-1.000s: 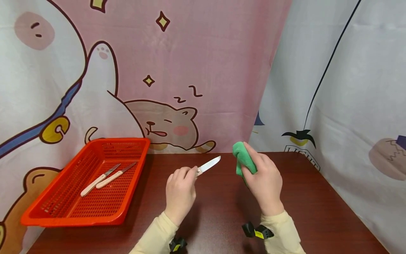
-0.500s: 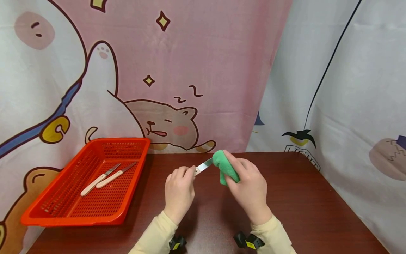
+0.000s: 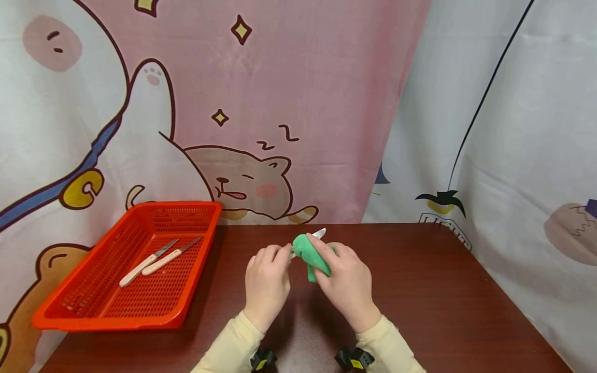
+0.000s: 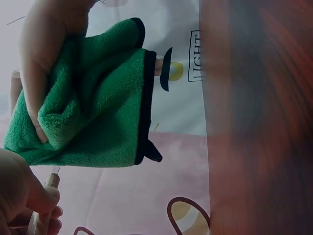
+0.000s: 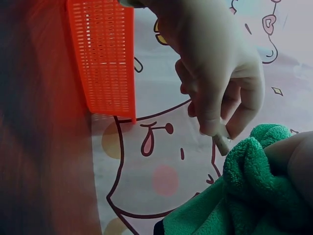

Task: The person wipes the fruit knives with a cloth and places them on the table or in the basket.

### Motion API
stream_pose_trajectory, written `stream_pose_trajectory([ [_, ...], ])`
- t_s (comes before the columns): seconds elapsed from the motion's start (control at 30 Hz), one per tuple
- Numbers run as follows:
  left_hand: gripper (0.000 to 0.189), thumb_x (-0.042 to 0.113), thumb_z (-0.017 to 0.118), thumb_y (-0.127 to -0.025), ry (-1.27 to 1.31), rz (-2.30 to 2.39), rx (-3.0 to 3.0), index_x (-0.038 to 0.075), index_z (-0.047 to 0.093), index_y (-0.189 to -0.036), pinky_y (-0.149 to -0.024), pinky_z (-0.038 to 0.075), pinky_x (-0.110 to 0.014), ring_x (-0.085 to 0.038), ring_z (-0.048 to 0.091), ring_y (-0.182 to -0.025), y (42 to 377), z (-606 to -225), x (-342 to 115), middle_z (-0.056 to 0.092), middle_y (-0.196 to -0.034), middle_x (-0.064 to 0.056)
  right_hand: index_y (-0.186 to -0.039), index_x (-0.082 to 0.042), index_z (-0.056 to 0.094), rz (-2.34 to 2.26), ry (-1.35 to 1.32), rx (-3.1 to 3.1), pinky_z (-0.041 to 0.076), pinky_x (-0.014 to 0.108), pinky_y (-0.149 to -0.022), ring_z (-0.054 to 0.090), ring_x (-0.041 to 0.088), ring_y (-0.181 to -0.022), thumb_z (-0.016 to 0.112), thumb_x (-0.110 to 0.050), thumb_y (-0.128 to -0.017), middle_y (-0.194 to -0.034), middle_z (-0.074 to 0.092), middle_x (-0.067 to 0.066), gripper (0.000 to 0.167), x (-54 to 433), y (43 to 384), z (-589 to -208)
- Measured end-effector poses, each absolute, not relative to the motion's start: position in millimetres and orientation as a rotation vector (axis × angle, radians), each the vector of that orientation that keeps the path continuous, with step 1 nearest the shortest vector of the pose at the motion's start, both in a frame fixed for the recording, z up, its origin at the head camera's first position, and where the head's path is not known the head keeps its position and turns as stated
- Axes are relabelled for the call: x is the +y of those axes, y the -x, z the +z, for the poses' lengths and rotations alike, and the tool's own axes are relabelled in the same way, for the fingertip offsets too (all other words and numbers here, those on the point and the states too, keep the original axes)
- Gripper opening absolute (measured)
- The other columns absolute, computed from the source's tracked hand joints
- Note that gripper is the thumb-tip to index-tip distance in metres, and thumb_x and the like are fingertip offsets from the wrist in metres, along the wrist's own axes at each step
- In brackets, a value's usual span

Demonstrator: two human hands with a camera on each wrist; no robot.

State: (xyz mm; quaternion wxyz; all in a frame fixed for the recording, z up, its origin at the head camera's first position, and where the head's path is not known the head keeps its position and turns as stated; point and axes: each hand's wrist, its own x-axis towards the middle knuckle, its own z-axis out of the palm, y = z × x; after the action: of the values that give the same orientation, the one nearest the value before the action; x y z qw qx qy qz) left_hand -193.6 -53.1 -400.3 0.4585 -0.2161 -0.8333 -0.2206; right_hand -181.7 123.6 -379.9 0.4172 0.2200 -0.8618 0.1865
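Note:
My left hand (image 3: 267, 282) grips a small knife by its pale handle (image 4: 41, 215), the blade slanting up to the right. A green cloth (image 3: 313, 255) with a dark hem is wrapped over the middle of that blade. Only the blade tip (image 3: 320, 233) shows beyond it. My right hand (image 3: 347, 285) pinches the folded cloth between thumb and fingers, close beside the left hand. In the left wrist view a loose flap of the cloth (image 4: 112, 112) hangs out from the right hand's fingers. Both hands are raised above the table.
On the left of the brown table (image 3: 420, 290) stands a red plastic basket (image 3: 179, 316). Two knives with pale handles (image 3: 160, 262) lie side by side in it. A printed curtain (image 3: 326, 103) hangs behind the table.
My right hand has moved left with the green cloth, from apart from the knife to over its blade, sliding from the tip toward the handle. The left hand has stayed nearly still.

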Motion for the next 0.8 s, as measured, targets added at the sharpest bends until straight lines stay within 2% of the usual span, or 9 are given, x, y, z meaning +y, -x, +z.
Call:
stream_pose_trajectory([
  [0.37, 0.032, 0.0, 0.08, -0.077, 0.556, -0.55, -2.045, 0.006, 0.068, -0.106, -0.057, 0.048, -0.036, -0.024, 0.06, -0.074, 191.6, -400.2, -50.2, 0.062, -0.087, -0.008, -0.134, -0.027, 0.063, 0.449, -0.546, -2.171, 0.051, 0.037, -0.049, 0.064, 0.024, -0.079, 0.088, -0.014, -0.069, -0.095, 0.066, 0.006, 0.071, 124.1, 186.2, -385.2],
  [0.8, 0.031, -0.001, 0.078, -0.078, 0.569, -0.541, -2.029, 0.005, 0.068, -0.107, -0.057, 0.047, -0.035, -0.024, 0.06, -0.075, 192.4, -402.4, -49.9, 0.061, -0.088, -0.007, -0.134, -0.027, 0.064, 0.455, -0.504, -2.191, 0.052, 0.038, -0.049, 0.064, 0.025, -0.078, 0.088, -0.014, -0.07, -0.094, 0.067, 0.008, 0.069, 131.2, 190.0, -385.4],
])
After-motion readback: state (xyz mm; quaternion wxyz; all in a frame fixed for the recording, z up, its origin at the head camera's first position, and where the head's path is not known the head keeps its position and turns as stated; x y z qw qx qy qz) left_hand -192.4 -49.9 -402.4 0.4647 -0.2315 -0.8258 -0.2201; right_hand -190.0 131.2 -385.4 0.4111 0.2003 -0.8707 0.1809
